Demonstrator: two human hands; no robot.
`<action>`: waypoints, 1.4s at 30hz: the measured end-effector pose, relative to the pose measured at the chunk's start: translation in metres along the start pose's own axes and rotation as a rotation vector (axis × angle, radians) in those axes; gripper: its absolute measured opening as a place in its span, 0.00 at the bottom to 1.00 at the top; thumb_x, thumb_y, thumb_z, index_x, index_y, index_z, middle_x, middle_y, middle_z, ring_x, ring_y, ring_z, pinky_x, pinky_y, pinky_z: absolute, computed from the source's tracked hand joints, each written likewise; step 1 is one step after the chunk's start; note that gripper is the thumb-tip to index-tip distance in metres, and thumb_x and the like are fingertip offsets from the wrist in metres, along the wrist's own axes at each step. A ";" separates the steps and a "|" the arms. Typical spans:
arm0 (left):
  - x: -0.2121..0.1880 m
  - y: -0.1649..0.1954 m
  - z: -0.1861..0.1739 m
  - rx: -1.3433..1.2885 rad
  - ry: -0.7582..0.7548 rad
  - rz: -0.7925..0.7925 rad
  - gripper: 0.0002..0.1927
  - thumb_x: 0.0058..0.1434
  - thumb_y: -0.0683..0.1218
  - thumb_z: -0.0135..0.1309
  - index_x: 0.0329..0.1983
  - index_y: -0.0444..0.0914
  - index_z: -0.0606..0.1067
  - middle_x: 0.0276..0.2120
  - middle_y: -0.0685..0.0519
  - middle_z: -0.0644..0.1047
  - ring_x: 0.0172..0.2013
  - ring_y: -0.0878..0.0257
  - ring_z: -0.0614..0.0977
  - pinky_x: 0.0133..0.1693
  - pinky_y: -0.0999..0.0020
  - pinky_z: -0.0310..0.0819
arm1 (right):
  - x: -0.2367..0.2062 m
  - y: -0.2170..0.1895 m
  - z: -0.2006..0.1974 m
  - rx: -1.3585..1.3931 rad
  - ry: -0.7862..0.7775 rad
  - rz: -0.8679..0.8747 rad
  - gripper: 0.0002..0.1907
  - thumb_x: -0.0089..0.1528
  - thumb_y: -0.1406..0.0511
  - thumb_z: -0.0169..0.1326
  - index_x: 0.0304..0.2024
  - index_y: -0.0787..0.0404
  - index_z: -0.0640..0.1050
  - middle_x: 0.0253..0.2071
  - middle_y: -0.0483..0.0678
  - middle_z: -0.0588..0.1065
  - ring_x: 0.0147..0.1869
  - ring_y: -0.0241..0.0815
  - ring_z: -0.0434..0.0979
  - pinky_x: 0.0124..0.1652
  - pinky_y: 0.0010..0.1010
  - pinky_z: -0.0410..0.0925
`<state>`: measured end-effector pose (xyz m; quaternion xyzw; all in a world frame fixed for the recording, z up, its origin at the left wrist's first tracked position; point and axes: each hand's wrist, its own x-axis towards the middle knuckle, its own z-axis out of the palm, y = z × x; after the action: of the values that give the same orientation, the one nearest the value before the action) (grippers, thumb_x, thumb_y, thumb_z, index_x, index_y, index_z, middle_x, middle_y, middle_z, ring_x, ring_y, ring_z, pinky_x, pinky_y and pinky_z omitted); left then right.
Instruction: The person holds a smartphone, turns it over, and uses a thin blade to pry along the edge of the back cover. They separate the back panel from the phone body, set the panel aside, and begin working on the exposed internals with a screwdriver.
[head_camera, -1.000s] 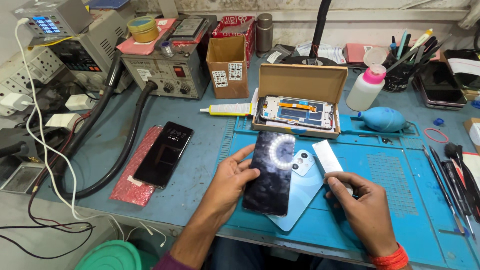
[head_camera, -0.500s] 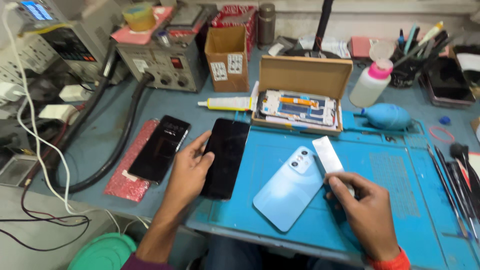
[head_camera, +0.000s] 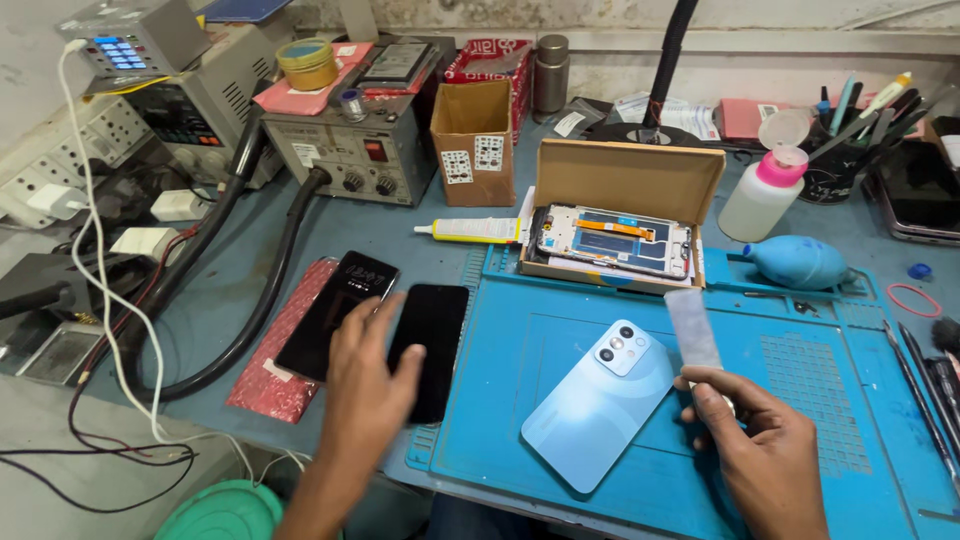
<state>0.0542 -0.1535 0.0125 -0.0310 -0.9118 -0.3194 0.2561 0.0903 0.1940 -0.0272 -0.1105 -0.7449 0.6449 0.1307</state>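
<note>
**Bench inventory: 2 hands, 3 handsets and surrounding kit**

We logged our left hand (head_camera: 368, 372) lying flat, fingers spread and relaxed, gripping nothing; its fingertips rested on the black screen panel (head_camera: 432, 345), which lay face up at the left edge of the blue work mat (head_camera: 800, 400), partly on it and partly on the bare table. Just beside that panel, to its left, we noted a second dark phone (head_camera: 338, 312) resting on a red bubble-wrap pouch (head_camera: 285, 370).

We logged our right hand (head_camera: 765, 455) with fingers closed narrowly on the lower end of a thin translucent plastic card (head_camera: 692, 328), which stood tilted up from the mat. Near it, to the left, a light blue phone (head_camera: 598, 405) lay back side up on the mat, camera block toward the far end, touched by neither hand.

Further items recorded:
- 1 open cardboard box (head_camera: 625, 185) holding a phone frame (head_camera: 613, 240), at the mat's far edge.
- 1 tube of adhesive (head_camera: 468, 230), just left of that box.
- 1 blue air blower (head_camera: 798, 262) and 1 pink-capped bottle (head_camera: 762, 195), to the right of the box.
- 1 grey hot-air station (head_camera: 345, 150) with 2 black hoses (head_camera: 255, 300), far left.
- 1 small upright carton (head_camera: 473, 140), beside the station.
</note>
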 end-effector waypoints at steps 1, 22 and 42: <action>-0.006 0.013 0.004 0.132 0.091 0.180 0.31 0.54 0.43 0.65 0.63 0.37 0.72 0.56 0.37 0.74 0.53 0.41 0.75 0.54 0.51 0.69 | 0.000 0.001 0.000 0.023 0.015 -0.029 0.12 0.65 0.68 0.54 0.49 0.67 0.80 0.42 0.51 0.83 0.37 0.36 0.78 0.32 0.28 0.70; -0.001 0.098 0.084 -0.370 -0.779 0.039 0.51 0.44 0.51 0.74 0.68 0.31 0.63 0.49 0.37 0.77 0.50 0.46 0.79 0.50 0.57 0.73 | -0.011 -0.016 -0.010 0.178 0.209 -0.078 0.07 0.67 0.69 0.55 0.44 0.67 0.73 0.40 0.52 0.78 0.44 0.42 0.81 0.39 0.36 0.77; -0.024 0.119 0.103 -1.956 -0.694 -0.487 0.45 0.70 0.72 0.24 0.75 0.34 0.58 0.62 0.39 0.71 0.59 0.49 0.77 0.56 0.50 0.77 | -0.018 -0.011 -0.012 0.271 0.107 0.170 0.15 0.59 0.72 0.59 0.48 0.75 0.76 0.39 0.59 0.81 0.38 0.47 0.83 0.39 0.38 0.78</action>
<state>0.0552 0.0054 -0.0003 -0.1293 -0.2638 -0.9292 -0.2245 0.1117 0.1973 -0.0155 -0.1888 -0.6310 0.7413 0.1291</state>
